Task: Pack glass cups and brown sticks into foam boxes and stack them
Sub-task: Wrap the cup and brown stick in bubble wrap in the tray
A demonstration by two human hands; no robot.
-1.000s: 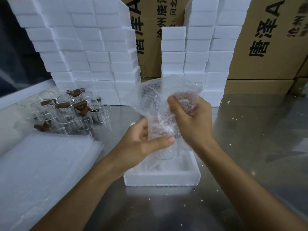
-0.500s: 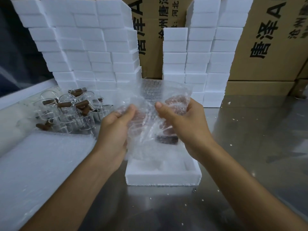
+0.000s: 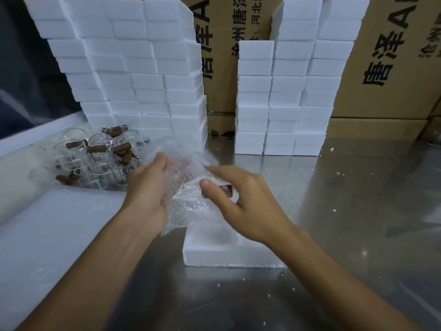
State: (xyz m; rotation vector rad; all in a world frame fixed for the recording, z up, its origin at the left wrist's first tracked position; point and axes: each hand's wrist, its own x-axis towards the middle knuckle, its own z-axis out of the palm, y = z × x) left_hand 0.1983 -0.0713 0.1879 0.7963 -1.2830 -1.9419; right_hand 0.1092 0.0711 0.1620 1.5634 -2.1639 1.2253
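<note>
A bundle of bubble wrap (image 3: pixel 188 187) with a glass cup inside hangs just above an open white foam box (image 3: pixel 229 258) on the steel table. My left hand (image 3: pixel 148 185) cups the bundle from the left, fingers curled round the wrap. From the right, my right hand (image 3: pixel 241 199) pinches the wrap, and a dark brown stick end (image 3: pixel 226 189) shows by its thumb. A cluster of glass cups (image 3: pixel 95 163) with brown sticks (image 3: pixel 97 148) stands at the left.
Tall stacks of white foam boxes rise at the back left (image 3: pixel 133 68) and back centre (image 3: pixel 298 91), with cardboard cartons (image 3: pixel 393 56) behind. A pile of bubble wrap sheets (image 3: pixel 55 235) lies at the front left. Foam crumbs dot the steel table (image 3: pixel 358 211).
The wrapped bundle has come down from chest height towards the foam box. Both hands have folded the loose wrap tighter round the cup, and the upright sheet has collapsed.
</note>
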